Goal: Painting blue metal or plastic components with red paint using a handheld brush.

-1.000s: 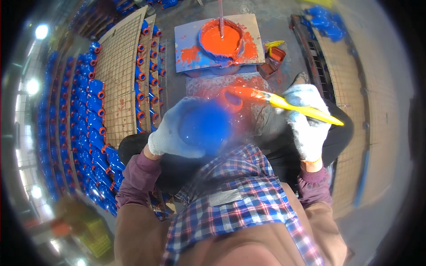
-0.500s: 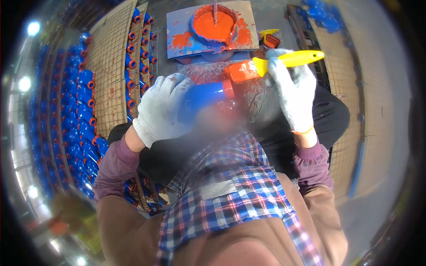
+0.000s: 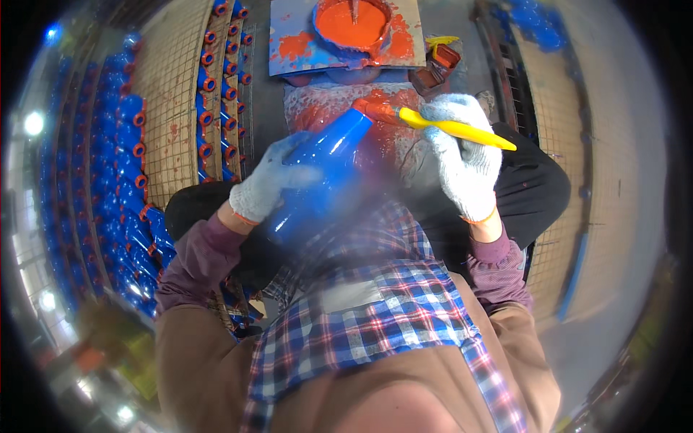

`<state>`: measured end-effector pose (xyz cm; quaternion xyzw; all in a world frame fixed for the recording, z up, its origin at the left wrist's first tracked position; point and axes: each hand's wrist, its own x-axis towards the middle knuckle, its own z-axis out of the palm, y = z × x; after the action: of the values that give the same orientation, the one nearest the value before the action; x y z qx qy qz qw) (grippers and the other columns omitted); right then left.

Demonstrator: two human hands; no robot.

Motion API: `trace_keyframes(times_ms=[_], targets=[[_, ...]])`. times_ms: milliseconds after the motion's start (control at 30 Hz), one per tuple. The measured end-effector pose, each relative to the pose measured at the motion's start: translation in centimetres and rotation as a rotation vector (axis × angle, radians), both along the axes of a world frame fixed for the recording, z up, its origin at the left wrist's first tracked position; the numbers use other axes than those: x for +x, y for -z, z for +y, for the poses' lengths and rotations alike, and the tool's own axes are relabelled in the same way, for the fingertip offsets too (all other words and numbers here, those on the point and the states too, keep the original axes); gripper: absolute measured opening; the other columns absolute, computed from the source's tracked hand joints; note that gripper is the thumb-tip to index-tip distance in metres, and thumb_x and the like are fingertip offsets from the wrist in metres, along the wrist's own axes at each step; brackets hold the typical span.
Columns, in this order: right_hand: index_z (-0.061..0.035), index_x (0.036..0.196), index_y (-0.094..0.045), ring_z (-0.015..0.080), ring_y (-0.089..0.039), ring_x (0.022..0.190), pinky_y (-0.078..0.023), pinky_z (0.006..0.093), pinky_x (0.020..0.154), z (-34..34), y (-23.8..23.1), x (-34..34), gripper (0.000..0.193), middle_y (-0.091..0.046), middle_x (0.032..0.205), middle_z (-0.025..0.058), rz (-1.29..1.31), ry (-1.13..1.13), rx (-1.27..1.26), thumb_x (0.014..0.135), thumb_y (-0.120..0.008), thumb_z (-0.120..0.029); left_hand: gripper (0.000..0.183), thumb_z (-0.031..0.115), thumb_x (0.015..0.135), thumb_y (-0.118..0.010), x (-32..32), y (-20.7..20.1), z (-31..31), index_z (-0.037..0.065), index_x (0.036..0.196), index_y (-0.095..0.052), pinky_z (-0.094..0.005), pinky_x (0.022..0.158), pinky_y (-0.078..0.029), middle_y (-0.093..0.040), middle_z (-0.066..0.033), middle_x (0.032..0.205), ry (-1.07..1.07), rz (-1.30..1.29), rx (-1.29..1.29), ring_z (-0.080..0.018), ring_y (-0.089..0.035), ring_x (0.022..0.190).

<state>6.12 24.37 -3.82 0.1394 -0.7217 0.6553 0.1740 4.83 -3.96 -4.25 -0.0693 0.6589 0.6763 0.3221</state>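
In my left hand [image 3: 268, 177], white-gloved, is a glossy blue bottle-shaped piece [image 3: 330, 153] with a narrow neck, tilted with its neck up and to the right. Its lower part is blurred. My right hand [image 3: 464, 157], also gloved, is closed round the yellow handle of a paintbrush [image 3: 473, 134]. The brush's orange-red bristles touch the neck's end, where the rim is coated orange-red. Beyond both hands stands a paint tub [image 3: 317, 36] of orange-red paint with a stick in it, on a paint-splashed board [image 3: 284, 22].
Rows of blue pieces [image 3: 130, 173] with orange-red ends are stacked along the left, beside mesh-covered boards [image 3: 170, 94]. A small red container [image 3: 446, 56] lies right of the board. Paint-smeared plastic sheeting [image 3: 310, 105] spreads before it. More mesh panels [image 3: 567, 144] stand at the right.
The blue piece has swung so its neck points further up and away. My right hand has moved down slightly, and the brush bristles now meet the neck's end; before they were apart.
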Motion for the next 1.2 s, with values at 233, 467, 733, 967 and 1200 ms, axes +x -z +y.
trace_keyframes(times_ms=[233, 467, 733, 967, 1200], targets=[[0.0005, 0.104, -0.066, 0.0209, -0.062, 0.099, -0.049, 0.0282, 0.087, 0.8, 1.5, -0.3, 0.026, -0.062, 0.106, 0.0108, -0.024, 0.014, -0.044, 0.079, -0.065, 0.006, 0.038, 0.04, 0.094, -0.051, 2.9, 4.2, -0.1, 0.008, 0.111, -0.063, -0.036, 0.087, -0.052, -0.066, -0.0086, 0.105, -0.375, -0.32, 0.583, -0.0205, -0.063, 0.096], [0.0016, 0.104, -0.065, 0.0196, -0.062, 0.099, -0.049, 0.029, 0.087, 1.4, 3.4, -0.4, 0.024, -0.062, 0.106, 0.0103, -0.063, 0.031, -0.122, 0.081, -0.063, 0.005, 0.065, 0.053, 0.095, -0.048, 5.1, 4.3, 3.4, 0.006, 0.14, -0.04, -0.042, 0.104, -0.042, -0.046, -0.014, 0.138, -0.14, -0.629, 1.452, -0.0259, -0.048, 0.124], [0.0005, 0.103, -0.063, 0.0178, -0.06, 0.099, -0.05, 0.0281, 0.086, 0.8, 4.6, 0.3, 0.022, -0.061, 0.105, 0.0081, -0.111, 0.069, -0.213, 0.083, -0.062, 0.009, 0.052, 0.033, 0.097, -0.052, 4.8, 3.3, 5.8, 0.0, 0.136, -0.04, -0.0217, 0.04, -0.037, -0.058, -0.0132, 0.093, -0.195, -0.501, 1.373, -0.0094, -0.049, 0.05], [0.0012, 0.104, -0.061, 0.0142, -0.062, 0.089, -0.053, 0.0259, 0.078, 1.7, 1.8, 1.1, 0.02, -0.061, 0.104, 0.0076, -0.136, 0.193, -0.253, 0.085, -0.061, 0.007, 0.063, 0.052, 0.1, -0.036, 1.7, 0.5, 4.9, 0.011, 0.147, -0.03, -0.0401, 0.099, -0.047, -0.047, -0.0134, 0.14, 0.057, 0.136, 1.267, -0.0254, -0.05, 0.124], [0.0009, 0.114, -0.059, 0.0112, -0.062, 0.079, -0.049, 0.021, 0.067, 2.5, -0.3, 0.6, 0.022, -0.062, 0.098, 0.0078, -0.138, 0.345, -0.229, 0.092, -0.059, -0.003, 0.075, 0.065, 0.094, -0.037, -0.8, -3.1, 3.5, 0.008, 0.142, -0.033, -0.0434, 0.086, -0.054, -0.051, -0.0212, 0.131, -0.336, -0.164, 1.24, -0.0338, -0.058, 0.11]])
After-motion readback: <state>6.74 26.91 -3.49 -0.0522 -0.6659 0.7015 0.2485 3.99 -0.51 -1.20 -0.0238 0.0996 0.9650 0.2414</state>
